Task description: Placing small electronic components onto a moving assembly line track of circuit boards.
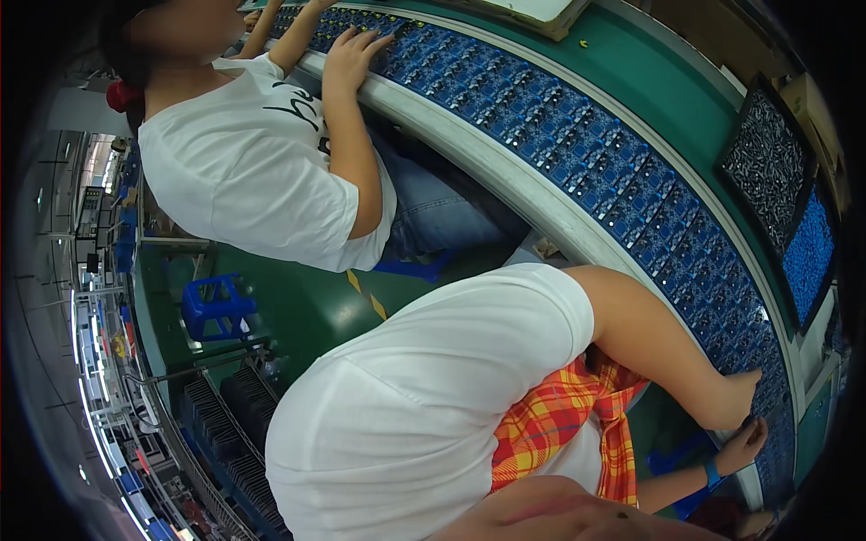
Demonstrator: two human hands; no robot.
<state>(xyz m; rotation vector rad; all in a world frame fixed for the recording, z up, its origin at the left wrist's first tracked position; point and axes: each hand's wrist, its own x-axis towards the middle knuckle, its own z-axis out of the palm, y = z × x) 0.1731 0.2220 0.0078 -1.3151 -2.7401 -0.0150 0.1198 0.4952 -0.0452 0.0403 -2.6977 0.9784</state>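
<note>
My left hand (732,401) is over the near edge of the line at the right, at the end of my bare forearm. Its fingers bend out of sight past the hand's edge, so what they hold, if anything, is hidden. Just below it my right hand (743,447), with a blue wristband (712,473), reaches over the same line. Its fingers are bent and close together; whatever is in them is too small to make out. Under and beyond both hands lie rows of blue circuit boards (622,185) carrying small parts.
A co-worker in a white T-shirt (244,171) reaches over the boards farther up the line. Past the line stand a black tray of dark, silvery small parts (765,158) and one of blue parts (807,257). A blue stool (218,307) and black racks (239,428) stand behind.
</note>
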